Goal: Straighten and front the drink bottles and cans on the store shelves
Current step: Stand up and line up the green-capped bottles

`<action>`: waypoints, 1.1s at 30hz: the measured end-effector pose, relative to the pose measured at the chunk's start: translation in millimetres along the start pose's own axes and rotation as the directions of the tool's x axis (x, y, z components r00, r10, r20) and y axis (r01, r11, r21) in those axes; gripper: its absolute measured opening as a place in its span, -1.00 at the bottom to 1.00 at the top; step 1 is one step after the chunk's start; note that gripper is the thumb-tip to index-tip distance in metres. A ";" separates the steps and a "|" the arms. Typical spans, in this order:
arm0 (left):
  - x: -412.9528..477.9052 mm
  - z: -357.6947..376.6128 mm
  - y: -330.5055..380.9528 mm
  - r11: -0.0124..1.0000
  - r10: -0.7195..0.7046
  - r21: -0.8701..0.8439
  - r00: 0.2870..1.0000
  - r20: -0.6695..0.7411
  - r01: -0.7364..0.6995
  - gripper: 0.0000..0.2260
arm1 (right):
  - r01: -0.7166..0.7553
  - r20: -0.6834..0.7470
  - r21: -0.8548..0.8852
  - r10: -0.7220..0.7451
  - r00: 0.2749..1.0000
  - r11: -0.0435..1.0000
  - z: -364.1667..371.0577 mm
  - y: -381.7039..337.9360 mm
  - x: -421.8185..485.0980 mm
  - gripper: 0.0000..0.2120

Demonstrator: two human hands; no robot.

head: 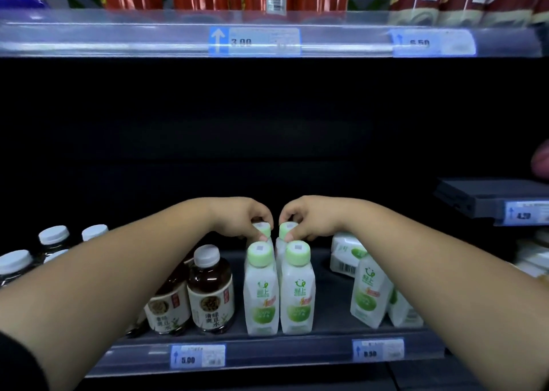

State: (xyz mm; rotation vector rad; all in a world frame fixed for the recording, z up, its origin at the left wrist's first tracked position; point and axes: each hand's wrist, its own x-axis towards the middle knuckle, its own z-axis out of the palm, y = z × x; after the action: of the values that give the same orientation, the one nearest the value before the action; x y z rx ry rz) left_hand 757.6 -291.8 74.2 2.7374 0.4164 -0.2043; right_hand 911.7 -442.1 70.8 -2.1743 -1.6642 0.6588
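Observation:
Two white bottles with green caps stand at the shelf front, the left one (pixel 260 289) touching the right one (pixel 297 289). Right behind them stand two more of the same kind. My left hand (pixel 243 218) grips the cap of the rear left bottle (pixel 263 229). My right hand (pixel 309 216) grips the cap of the rear right bottle (pixel 287 230). To the left stand dark tea bottles (pixel 212 289) with white caps. Under my right forearm, another white bottle (pixel 370 292) leans, and one (pixel 346 254) lies on its side behind it.
The shelf's front rail (pixel 267 353) carries price tags. The shelf above (pixel 148 37) holds red cans and packs. More white-capped dark bottles (pixel 53 236) stand at far left. A dark shelf edge (pixel 487 200) juts in at right. The back of the shelf is dark.

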 end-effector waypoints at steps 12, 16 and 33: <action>5.0 -4.5 78.9 0.987 0.153 0.077 0.975 -0.163 -0.142 -0.63 | -0.056 -0.101 -0.234 0.033 0.994 0.971 -51.7 23.9 -72.2 -0.59; 26.9 14.2 130.3 0.961 0.253 0.142 0.959 -0.124 -0.235 -0.58 | -0.149 -0.098 -0.375 0.120 0.988 0.915 -62.5 57.0 -109.6 -0.72; 65.3 47.1 186.5 0.920 0.201 0.351 0.979 -0.036 -0.176 -0.65 | -0.117 -0.035 -0.506 0.115 0.993 0.855 -54.0 101.7 -151.8 -0.55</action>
State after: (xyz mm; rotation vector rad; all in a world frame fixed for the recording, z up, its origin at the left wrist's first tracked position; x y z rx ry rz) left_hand 873.6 -458.6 79.7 3.1168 0.1401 -0.1398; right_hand 991.3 -614.3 88.4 -2.6473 -1.8784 0.2520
